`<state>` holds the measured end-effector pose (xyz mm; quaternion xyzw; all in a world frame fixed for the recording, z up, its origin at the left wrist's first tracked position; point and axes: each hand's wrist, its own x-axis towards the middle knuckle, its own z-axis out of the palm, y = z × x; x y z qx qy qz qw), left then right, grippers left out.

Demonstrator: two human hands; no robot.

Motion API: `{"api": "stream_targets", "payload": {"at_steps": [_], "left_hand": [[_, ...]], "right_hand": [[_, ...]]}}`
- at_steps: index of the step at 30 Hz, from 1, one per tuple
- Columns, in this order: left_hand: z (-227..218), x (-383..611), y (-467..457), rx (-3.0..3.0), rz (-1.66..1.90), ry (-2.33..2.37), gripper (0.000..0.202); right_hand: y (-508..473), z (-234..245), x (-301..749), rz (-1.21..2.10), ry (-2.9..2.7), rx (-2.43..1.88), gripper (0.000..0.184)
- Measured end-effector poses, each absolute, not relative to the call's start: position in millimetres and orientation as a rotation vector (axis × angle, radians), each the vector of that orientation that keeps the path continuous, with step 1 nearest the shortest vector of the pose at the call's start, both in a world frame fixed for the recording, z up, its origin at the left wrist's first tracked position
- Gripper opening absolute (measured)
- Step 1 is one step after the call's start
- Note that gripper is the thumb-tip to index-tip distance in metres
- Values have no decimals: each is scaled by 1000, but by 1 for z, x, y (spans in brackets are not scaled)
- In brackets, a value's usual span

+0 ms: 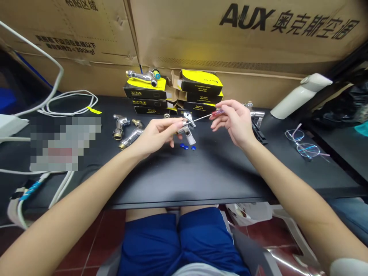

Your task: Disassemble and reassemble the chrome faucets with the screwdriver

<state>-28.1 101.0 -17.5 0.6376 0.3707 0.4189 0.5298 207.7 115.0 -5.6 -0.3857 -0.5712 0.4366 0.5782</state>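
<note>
Right now, the left hand point(156, 136) pinches a small chrome faucet body point(185, 132) between thumb and fingertips, holding it above a black tabletop point(184, 189). The right hand point(234, 119) grips a slim screwdriver point(217, 113) with a red, clear handle, closed on the handle with its fingers loosely fanned. The thin steel shaft runs left, and its tip reaches the top of the chrome piece, though the exact contact is too small to make out. Just below the left hand lie several small blue caps point(185, 147). Further left, two chrome elbow fittings point(120, 126) with brass ends rest on the table, beside a pixelated patch that hides whatever lies there. Black and yellow boxes point(145, 92) stand in stacks behind the hands, with a chrome faucet point(142, 76) lying on top of one stack. To the right are another chrome fitting point(257, 115), a black bracket point(259, 134), a pair of glasses point(301, 143) and a white bottle point(301, 96) lying tilted. A white cable point(67, 103) curls at the back left, beneath large cardboard cartons point(244, 30) printed with AUX.
</note>
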Motion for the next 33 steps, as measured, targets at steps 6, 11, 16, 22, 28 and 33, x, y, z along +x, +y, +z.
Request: {"api": "stream_targets", "payload": {"at_steps": [6, 11, 16, 22, 28, 33], "left_hand": [[-18, -31, 106, 1397, 1091, 882, 36], [-15, -31, 107, 1334, 1066, 938, 19], [-12, -31, 107, 1325, 1087, 985, 18], [-15, -29, 105, 1337, 1061, 1025, 24], [-18, -30, 108, 1300, 1132, 1047, 23], [-16, -32, 110, 1218, 1245, 996, 13]], "right_hand": [[111, -7, 206, 1057, -1407, -816, 26], [112, -13, 203, 1115, -1410, -862, 32], [111, -15, 199, 1191, -1412, -897, 36], [110, -16, 199, 1194, -1479, -874, 30], [108, -17, 200, 1175, -1565, -876, 28], [105, -17, 198, 1161, -1636, -892, 30]]}}
